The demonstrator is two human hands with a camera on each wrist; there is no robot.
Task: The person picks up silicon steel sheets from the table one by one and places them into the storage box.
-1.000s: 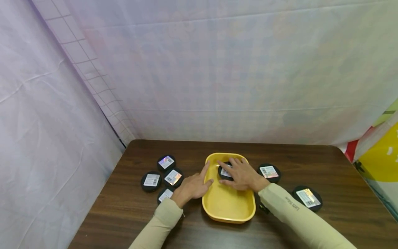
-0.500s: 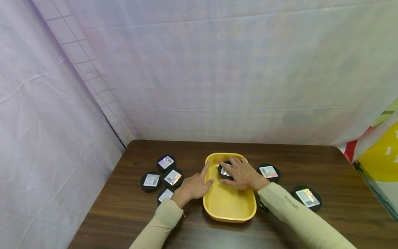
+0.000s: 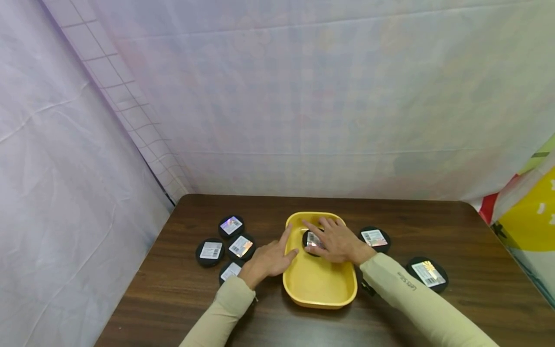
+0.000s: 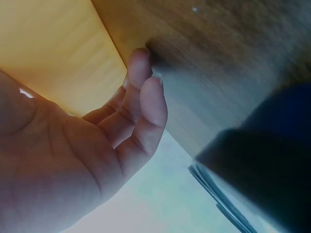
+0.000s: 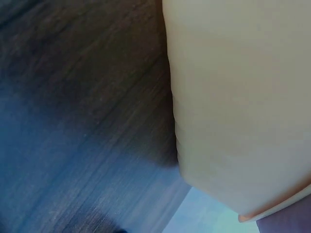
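Note:
A yellow basin [image 3: 320,284] stands on the table. My left hand [image 3: 270,258] grips its left rim, thumb over the inside and the other fingers along the outside; the left wrist view shows these fingers against the outer yellow wall. Inside the far half of the basin lies a flat round black container [image 3: 313,242] with a shiny barcode label. My right hand [image 3: 340,241] spreads its fingers over it, index finger beyond its far edge and thumb overlapping its near part. Its right part is hidden under the hand. The right wrist view shows only the basin's wall [image 5: 233,97] and table.
Several similar black containers [image 3: 242,246] lie left of the basin, one partly behind the left sleeve. Two more, a nearer one [image 3: 427,273] and a farther one [image 3: 375,239], lie to the right. A white curtain [image 3: 303,120] hangs behind the table [image 3: 485,279].
The container under my right hand has shifted slightly down and left in the head view, away from the fingers, and more of its label shows. My left hand has stayed on the rim.

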